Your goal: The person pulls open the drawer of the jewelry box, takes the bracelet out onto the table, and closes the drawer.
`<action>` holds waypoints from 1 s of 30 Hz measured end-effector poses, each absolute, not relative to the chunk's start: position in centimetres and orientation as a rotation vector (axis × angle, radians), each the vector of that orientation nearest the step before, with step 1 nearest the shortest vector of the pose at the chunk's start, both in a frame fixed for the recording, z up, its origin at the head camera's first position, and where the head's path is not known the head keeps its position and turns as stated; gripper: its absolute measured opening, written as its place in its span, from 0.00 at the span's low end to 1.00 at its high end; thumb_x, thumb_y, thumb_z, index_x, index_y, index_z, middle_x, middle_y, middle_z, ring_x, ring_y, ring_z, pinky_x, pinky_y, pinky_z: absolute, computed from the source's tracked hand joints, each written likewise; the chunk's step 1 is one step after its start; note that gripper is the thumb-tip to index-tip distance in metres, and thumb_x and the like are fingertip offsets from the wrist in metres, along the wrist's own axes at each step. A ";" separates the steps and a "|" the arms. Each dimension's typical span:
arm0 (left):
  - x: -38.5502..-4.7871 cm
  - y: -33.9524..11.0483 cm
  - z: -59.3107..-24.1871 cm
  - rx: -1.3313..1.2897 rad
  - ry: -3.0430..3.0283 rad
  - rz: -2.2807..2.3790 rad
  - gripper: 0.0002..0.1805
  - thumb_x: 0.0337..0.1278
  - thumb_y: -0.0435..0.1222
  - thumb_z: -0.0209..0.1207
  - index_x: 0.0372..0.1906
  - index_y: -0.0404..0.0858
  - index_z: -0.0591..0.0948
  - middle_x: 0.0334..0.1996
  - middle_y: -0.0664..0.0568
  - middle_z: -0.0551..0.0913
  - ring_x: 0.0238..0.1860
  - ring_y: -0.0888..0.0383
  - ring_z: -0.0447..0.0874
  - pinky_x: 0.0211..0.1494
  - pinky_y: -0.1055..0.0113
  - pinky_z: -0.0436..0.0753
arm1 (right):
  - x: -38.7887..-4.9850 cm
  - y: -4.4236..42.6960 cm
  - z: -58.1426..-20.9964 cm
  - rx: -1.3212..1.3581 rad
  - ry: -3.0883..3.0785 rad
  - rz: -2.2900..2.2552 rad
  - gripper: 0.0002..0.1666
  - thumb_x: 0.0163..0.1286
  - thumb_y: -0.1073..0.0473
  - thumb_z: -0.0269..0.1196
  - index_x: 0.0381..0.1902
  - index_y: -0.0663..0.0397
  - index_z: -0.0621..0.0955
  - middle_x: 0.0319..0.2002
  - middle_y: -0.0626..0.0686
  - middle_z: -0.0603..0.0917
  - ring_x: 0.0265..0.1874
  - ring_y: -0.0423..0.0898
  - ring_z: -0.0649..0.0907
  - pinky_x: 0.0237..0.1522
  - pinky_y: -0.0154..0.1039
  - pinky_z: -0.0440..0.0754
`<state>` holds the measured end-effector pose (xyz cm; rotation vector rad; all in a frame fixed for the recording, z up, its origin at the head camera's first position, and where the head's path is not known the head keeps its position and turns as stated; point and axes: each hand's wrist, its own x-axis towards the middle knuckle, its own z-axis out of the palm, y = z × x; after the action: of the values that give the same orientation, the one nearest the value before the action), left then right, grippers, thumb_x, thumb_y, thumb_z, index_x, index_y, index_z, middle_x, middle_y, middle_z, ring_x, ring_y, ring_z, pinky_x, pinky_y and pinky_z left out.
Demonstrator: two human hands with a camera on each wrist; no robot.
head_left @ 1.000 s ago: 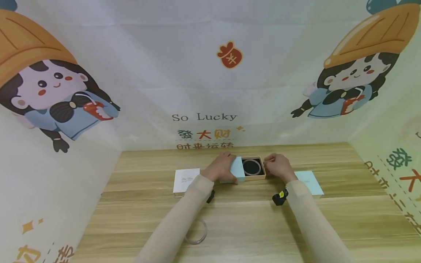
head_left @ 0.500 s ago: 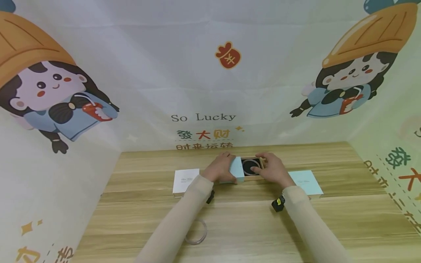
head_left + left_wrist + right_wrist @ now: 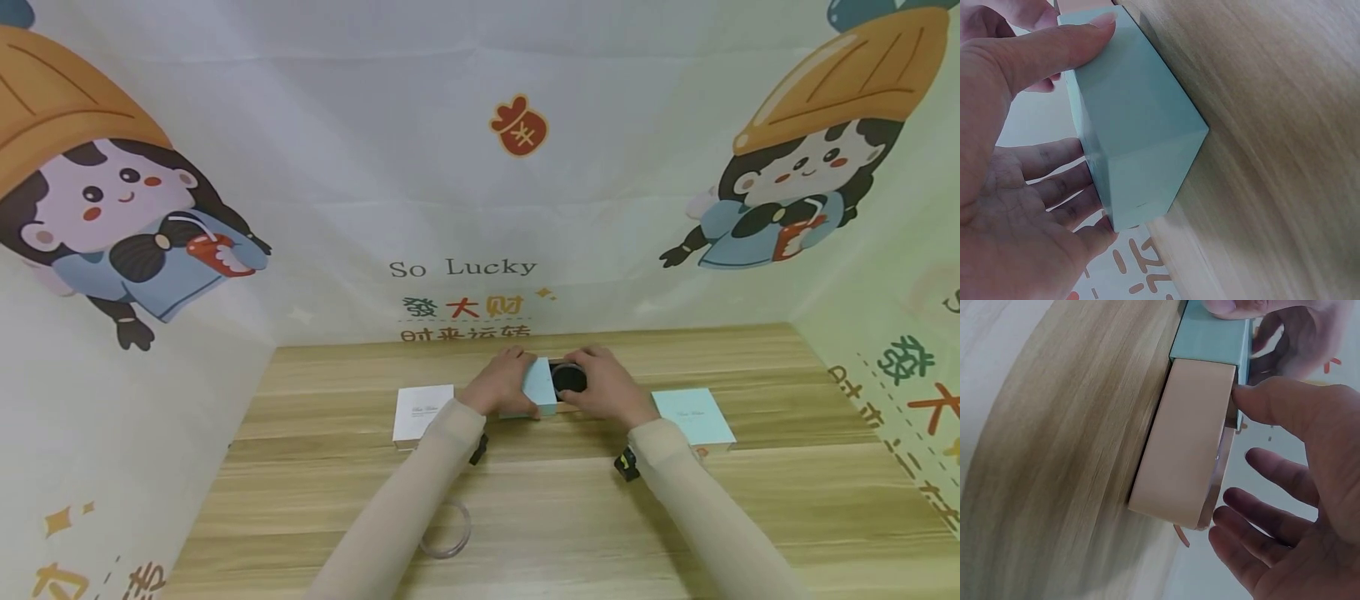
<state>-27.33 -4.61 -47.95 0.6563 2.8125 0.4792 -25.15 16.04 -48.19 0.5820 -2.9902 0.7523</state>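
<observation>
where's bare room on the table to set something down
Bare tabletop lies between the left sleeve and right sleeve, right of the loose bangle; more is outside the right sleeve, in front of the closed blue box. It's crowded at the back middle: left hand on the open blue box, right hand at its tray, white box to the left.

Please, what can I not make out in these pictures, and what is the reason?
Head: left side of the loose bangle, behind the left arm.
Head: left part of the open box, under the left hand.
Head: right side of the inner bangle, and any grip on it, behind the right hand.
Head: fine print on the right box, too small.
Right wrist: inside of the drawer, mostly behind its wall.
</observation>
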 end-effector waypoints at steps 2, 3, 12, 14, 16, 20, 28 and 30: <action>-27.4 -4.6 -48.0 0.657 2.812 0.478 0.52 0.43 0.47 0.79 0.75 0.38 0.68 0.71 0.44 0.72 0.66 0.47 0.71 0.67 0.55 0.76 | -25.3 15.9 -48.2 0.588 -3.016 0.729 0.33 0.64 0.53 0.72 0.64 0.59 0.79 0.62 0.66 0.78 0.57 0.62 0.79 0.56 0.57 0.81; -27.4 -4.5 -48.0 0.658 2.811 0.478 0.52 0.43 0.47 0.79 0.75 0.38 0.68 0.71 0.44 0.72 0.66 0.48 0.71 0.67 0.55 0.76 | -25.4 15.8 -48.2 0.585 -3.032 0.720 0.33 0.65 0.52 0.72 0.65 0.59 0.79 0.62 0.66 0.78 0.57 0.61 0.79 0.56 0.57 0.81; -27.4 -4.6 -48.0 0.655 2.808 0.486 0.51 0.43 0.46 0.79 0.74 0.38 0.69 0.70 0.44 0.72 0.66 0.47 0.70 0.67 0.54 0.75 | -26.0 14.6 -47.6 0.582 -3.131 0.603 0.34 0.64 0.53 0.72 0.66 0.58 0.79 0.62 0.67 0.77 0.57 0.62 0.79 0.56 0.56 0.81; -27.4 -4.6 -48.0 0.657 2.804 0.489 0.51 0.43 0.46 0.79 0.74 0.38 0.69 0.70 0.44 0.72 0.66 0.48 0.70 0.67 0.54 0.75 | -26.1 14.4 -47.5 0.562 -3.153 0.576 0.33 0.64 0.53 0.72 0.65 0.58 0.79 0.61 0.67 0.78 0.54 0.61 0.79 0.54 0.55 0.82; -27.4 -4.6 -48.0 0.660 2.798 0.488 0.51 0.43 0.47 0.79 0.75 0.38 0.69 0.70 0.45 0.72 0.66 0.48 0.70 0.67 0.54 0.75 | -26.3 14.2 -47.4 0.542 -3.174 0.550 0.33 0.63 0.54 0.71 0.65 0.58 0.80 0.59 0.67 0.77 0.52 0.60 0.79 0.51 0.54 0.82; -27.5 -4.5 -48.0 0.654 2.791 0.488 0.51 0.44 0.47 0.79 0.75 0.38 0.68 0.71 0.45 0.71 0.66 0.48 0.70 0.68 0.54 0.75 | -26.5 14.0 -47.3 0.527 -3.196 0.530 0.34 0.61 0.56 0.71 0.65 0.58 0.80 0.59 0.67 0.77 0.50 0.59 0.79 0.49 0.53 0.82; -27.3 -4.5 -47.9 0.640 2.792 0.498 0.51 0.44 0.46 0.79 0.75 0.38 0.68 0.70 0.45 0.72 0.66 0.48 0.70 0.67 0.54 0.75 | -27.1 14.1 -46.8 0.605 -3.205 0.529 0.33 0.60 0.56 0.71 0.63 0.58 0.81 0.58 0.66 0.78 0.53 0.60 0.79 0.55 0.55 0.81; -27.3 -4.6 -48.0 0.639 2.795 0.497 0.51 0.44 0.46 0.79 0.75 0.39 0.68 0.69 0.45 0.72 0.65 0.48 0.70 0.67 0.54 0.75 | -27.3 14.2 -46.9 0.631 -3.199 0.527 0.33 0.59 0.55 0.71 0.63 0.58 0.82 0.57 0.66 0.79 0.53 0.60 0.79 0.56 0.56 0.81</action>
<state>-27.32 -4.56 -47.97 0.6391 2.7947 0.4974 -27.28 14.20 -46.89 0.6313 -3.1986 0.5268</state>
